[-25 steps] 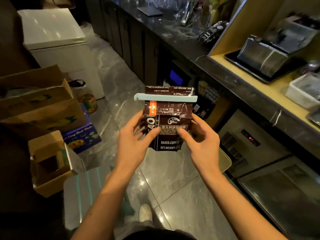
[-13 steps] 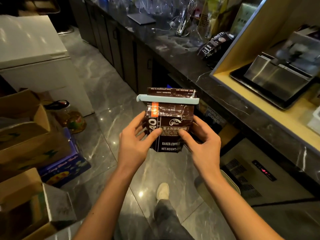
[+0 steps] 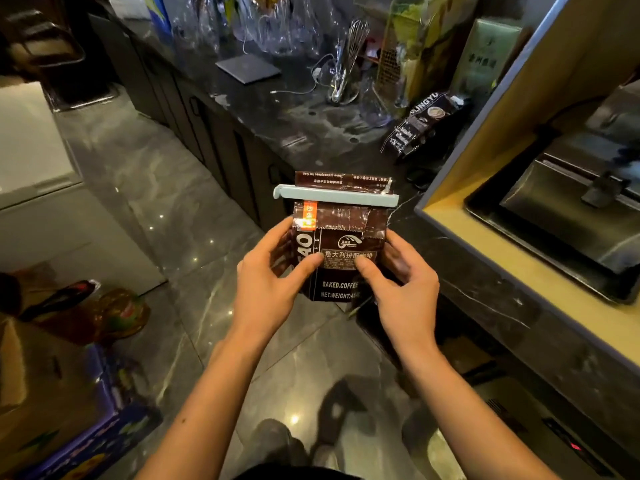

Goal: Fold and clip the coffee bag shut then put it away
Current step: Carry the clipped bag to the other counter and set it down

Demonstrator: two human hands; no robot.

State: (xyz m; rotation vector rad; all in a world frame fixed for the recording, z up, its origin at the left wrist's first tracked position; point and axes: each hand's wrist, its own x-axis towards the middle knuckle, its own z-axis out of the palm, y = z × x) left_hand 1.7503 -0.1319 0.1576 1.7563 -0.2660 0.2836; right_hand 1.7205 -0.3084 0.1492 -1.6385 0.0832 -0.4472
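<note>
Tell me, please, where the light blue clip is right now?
In the head view, the light blue clip sits centre frame, clamped across the folded top of the coffee bag, just above the left hand and right hand.

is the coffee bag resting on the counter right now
No, the coffee bag is held in the air over the floor by the left hand and the right hand, short of the dark counter.
</note>
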